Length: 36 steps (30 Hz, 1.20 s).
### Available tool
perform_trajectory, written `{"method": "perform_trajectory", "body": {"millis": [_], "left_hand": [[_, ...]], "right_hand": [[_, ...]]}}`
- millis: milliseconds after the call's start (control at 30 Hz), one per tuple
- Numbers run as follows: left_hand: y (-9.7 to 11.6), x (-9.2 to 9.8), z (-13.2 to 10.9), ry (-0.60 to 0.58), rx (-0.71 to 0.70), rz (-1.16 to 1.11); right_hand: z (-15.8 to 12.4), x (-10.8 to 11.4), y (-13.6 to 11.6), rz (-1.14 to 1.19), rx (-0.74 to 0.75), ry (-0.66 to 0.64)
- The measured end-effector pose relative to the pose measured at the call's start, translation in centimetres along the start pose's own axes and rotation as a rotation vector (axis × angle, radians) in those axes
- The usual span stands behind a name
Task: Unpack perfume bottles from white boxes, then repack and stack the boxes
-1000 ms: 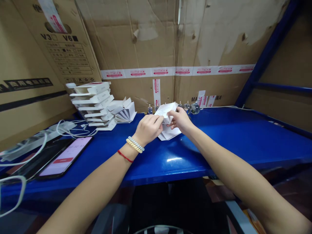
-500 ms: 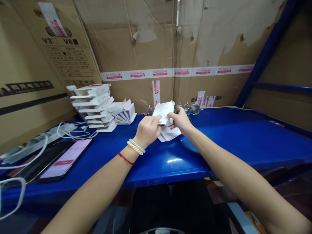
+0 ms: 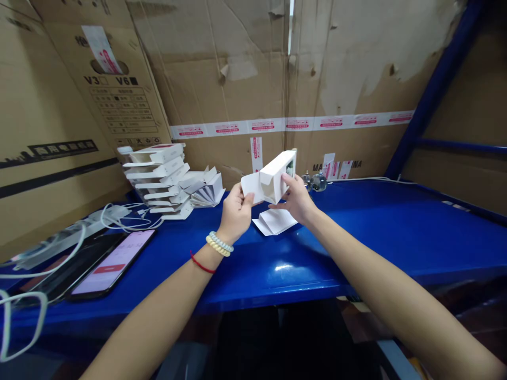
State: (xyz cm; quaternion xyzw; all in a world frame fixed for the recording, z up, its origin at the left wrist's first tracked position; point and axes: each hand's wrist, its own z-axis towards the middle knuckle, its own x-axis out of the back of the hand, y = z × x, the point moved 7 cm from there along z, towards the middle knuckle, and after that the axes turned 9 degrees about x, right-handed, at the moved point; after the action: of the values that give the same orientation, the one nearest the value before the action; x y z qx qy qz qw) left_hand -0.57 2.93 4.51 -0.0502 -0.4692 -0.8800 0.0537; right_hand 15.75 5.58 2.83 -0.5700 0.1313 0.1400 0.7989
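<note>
Between my hands, above the blue table, is a small white cardboard box point(image 3: 274, 178) with its near end open and a flap sticking out to the left. My left hand point(image 3: 236, 210) pinches that flap between thumb and fingers. Around the box's right side, my right hand point(image 3: 296, 197) is closed, thumb on the wall and fingers underneath. Something greenish shows at the far right side of the box, too small to make out. Below lies a folded piece of white card point(image 3: 275, 221). Small round glass bottles point(image 3: 319, 181) stand just behind my right hand, partly hidden.
On the left rises a stack of white boxes point(image 3: 168, 154), beside a bundle of folded white cartons point(image 3: 208, 190). A lit phone point(image 3: 114, 264), white cables point(image 3: 119, 221) and a power strip point(image 3: 71, 235) lie at the left. Large cardboard sheets point(image 3: 222, 79) wall in the back of the blue table point(image 3: 376, 227).
The white carton, flatter before, is now squared up into a box and turned, its open end facing left. My left hand has shifted slightly left onto the flap.
</note>
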Motion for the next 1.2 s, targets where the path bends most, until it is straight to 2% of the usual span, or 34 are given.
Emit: {"method": "perform_trajectory", "body": {"millis": [100, 167, 200, 267, 333, 400, 433, 500, 567, 667, 767, 833, 900, 1067, 1133, 1200], "left_hand": [[-1.7, -1.0, 0.5, -0.164, 0.255, -0.301], [-2.9, -1.1, 0.5, -0.202, 0.382, -0.276], [-3.2, -0.8, 0.6, -0.176, 0.389, -0.193], [-2.7, 0.5, 0.7, -0.041, 0.245, 0.067], [-0.8, 1.4, 0.4, 0.107, -0.025, 0.352], [0.6, 1.1, -0.3, 0.143, -0.235, 0.561], [0.9, 0.8, -0.5, 0.125, -0.281, 0.629], [0.8, 0.2, -0.7, 0.084, -0.270, 0.713], [0.4, 0.1, -0.7, 0.085, -0.191, 0.736], [0.4, 0.2, -0.9, 0.149, -0.118, 0.710], [1.4, 1.3, -1.0, 0.261, -0.109, 0.655], [2.5, 3.1, -0.5, 0.362, -0.123, 0.632], [4.1, 5.9, 0.7, 0.488, -0.150, 0.635], [9.0, 15.4, 6.0, 0.788, -0.164, 0.762], [10.0, 19.3, 8.2, 0.873, -0.067, 0.839], [9.7, 22.3, 10.1, 0.865, 0.095, 0.924]], "right_hand": [[0.1, -0.4, -0.2, 0.082, -0.005, -0.061], [0.4, -0.1, -0.5, 0.066, 0.048, -0.050], [0.5, 0.2, -0.5, 0.041, 0.073, -0.036], [0.9, 0.8, -0.5, -0.030, 0.104, -0.001], [1.1, 1.4, -0.2, -0.115, 0.113, 0.035], [1.1, 1.7, -0.1, -0.187, 0.121, 0.055], [1.1, 1.6, -0.1, -0.212, 0.128, 0.049], [0.8, 1.2, -0.2, -0.253, 0.140, 0.020], [0.5, 0.6, -0.3, -0.278, 0.168, -0.014], [0.1, -0.4, -0.5, -0.284, 0.232, -0.095], [-0.3, -1.1, -0.7, -0.283, 0.297, -0.202], [-0.4, -1.0, -0.9, -0.331, 0.339, -0.235], [-0.3, -0.8, -1.0, -0.430, 0.380, -0.256], [-0.1, -0.7, -1.1, -0.682, 0.483, -0.344], [-0.1, -0.6, -1.7, -0.736, 0.538, -0.346], [0.0, -0.2, -2.5, -0.756, 0.584, -0.310]]}}
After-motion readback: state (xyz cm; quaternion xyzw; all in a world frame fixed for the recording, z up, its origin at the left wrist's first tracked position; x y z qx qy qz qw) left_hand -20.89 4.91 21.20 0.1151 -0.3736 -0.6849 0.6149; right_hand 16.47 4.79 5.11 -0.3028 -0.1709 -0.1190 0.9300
